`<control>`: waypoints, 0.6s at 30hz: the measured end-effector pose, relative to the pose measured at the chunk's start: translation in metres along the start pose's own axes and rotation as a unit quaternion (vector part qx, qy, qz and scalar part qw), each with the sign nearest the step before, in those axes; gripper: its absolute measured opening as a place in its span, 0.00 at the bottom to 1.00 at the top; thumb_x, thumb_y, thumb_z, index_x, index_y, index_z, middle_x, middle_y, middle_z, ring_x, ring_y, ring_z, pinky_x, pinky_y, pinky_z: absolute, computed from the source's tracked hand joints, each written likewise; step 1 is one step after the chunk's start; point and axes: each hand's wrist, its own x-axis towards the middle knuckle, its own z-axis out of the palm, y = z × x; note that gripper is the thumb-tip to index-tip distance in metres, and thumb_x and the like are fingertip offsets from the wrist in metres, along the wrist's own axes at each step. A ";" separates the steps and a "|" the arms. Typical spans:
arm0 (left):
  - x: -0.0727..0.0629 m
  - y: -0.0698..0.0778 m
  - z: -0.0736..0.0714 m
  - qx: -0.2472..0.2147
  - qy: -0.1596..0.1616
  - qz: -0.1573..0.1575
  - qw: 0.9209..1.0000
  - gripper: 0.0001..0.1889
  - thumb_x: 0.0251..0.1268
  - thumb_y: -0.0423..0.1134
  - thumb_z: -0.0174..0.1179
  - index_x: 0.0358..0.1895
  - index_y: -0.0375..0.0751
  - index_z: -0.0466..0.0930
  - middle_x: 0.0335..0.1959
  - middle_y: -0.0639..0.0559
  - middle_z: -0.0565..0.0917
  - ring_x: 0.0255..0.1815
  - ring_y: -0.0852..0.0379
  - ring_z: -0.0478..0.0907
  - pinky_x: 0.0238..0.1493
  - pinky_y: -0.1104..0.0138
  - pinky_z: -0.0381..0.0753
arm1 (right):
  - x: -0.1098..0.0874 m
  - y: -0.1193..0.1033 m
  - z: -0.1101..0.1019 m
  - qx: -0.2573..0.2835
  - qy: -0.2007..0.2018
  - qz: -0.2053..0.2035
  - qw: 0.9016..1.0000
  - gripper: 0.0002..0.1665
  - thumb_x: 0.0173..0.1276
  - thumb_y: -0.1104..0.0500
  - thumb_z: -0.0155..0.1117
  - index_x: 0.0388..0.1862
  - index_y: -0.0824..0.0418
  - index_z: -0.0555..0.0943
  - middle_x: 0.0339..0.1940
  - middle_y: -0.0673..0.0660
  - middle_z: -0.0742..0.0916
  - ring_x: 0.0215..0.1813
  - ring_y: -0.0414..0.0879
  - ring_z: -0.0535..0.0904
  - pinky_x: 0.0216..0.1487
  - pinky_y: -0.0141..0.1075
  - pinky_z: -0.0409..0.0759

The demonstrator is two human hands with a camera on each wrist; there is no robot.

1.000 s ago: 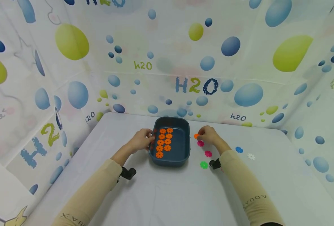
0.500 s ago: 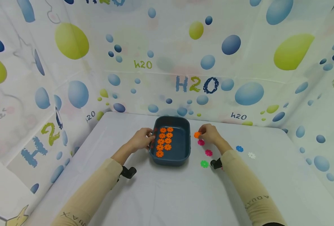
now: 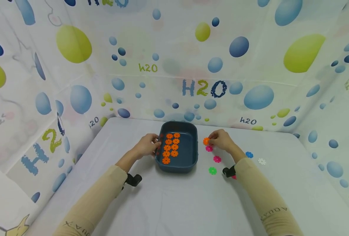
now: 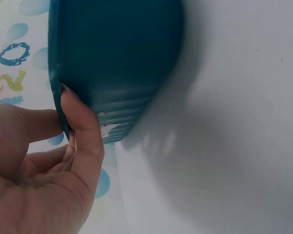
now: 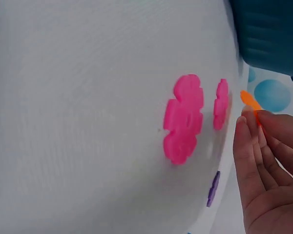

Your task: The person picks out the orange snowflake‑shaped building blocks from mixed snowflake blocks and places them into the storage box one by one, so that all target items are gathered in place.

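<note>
A dark blue rectangular bin (image 3: 189, 157) stands on the white table, with several orange flower-shaped plastic pieces (image 3: 174, 153) lying in its left half. My left hand (image 3: 146, 146) pinches the bin's left rim between thumb and fingers, as the left wrist view also shows. To the right of the bin, my right hand (image 3: 222, 140) pinches an orange flower-shaped piece (image 3: 206, 141) between thumb and fingertips. In the right wrist view that orange piece (image 5: 250, 100) is seen nearly edge-on. A pink flower-shaped piece (image 3: 209, 148) lies just below the right hand's fingertips.
Right of the bin lie another pink piece (image 3: 217, 159) and a green piece (image 3: 212, 170). A blue piece (image 3: 249, 154) and a white piece (image 3: 261, 161) lie farther right. The right wrist view shows a purple piece (image 5: 213, 189). A printed curtain (image 3: 168, 85) hangs behind the table.
My right hand, pinching the orange piece, has shifted only slightly, and its forearm has swung a little to the right. My left hand stays on the bin's rim.
</note>
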 end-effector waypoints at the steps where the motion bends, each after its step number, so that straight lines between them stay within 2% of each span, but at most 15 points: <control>1: 0.000 0.000 0.000 0.000 0.000 -0.001 1.000 0.22 0.80 0.33 0.52 0.70 0.25 0.67 0.43 0.40 0.76 0.30 0.53 0.80 0.35 0.55 0.89 | -0.002 -0.001 -0.002 0.001 0.001 -0.005 1.000 0.14 0.74 0.62 0.64 0.53 0.69 0.84 0.44 0.62 0.87 0.42 0.52 0.82 0.49 0.38 0.83; 7: 0.001 0.000 0.000 -0.002 -0.003 0.005 1.000 0.22 0.80 0.33 0.52 0.70 0.25 0.66 0.43 0.40 0.75 0.30 0.53 0.79 0.34 0.55 0.89 | -0.016 -0.008 -0.013 0.021 0.000 -0.021 1.000 0.14 0.75 0.62 0.63 0.54 0.70 0.83 0.45 0.64 0.88 0.44 0.56 0.87 0.57 0.45 0.86; 13: 0.000 0.001 0.000 -0.003 -0.003 0.007 1.000 0.22 0.81 0.33 0.51 0.70 0.24 0.67 0.42 0.40 0.75 0.33 0.52 0.80 0.30 0.63 0.88 | -0.032 -0.016 -0.023 0.002 -0.001 -0.029 1.000 0.14 0.76 0.62 0.62 0.54 0.68 0.82 0.45 0.63 0.88 0.45 0.56 0.87 0.57 0.46 0.86; 18: -0.001 0.000 -0.001 -0.006 -0.004 0.007 1.000 0.21 0.81 0.33 0.52 0.69 0.25 0.67 0.41 0.41 0.75 0.34 0.50 0.81 0.30 0.64 0.88 | -0.044 -0.025 -0.025 -0.008 0.001 -0.038 0.999 0.12 0.75 0.62 0.63 0.53 0.67 0.83 0.44 0.61 0.88 0.43 0.52 0.87 0.56 0.46 0.86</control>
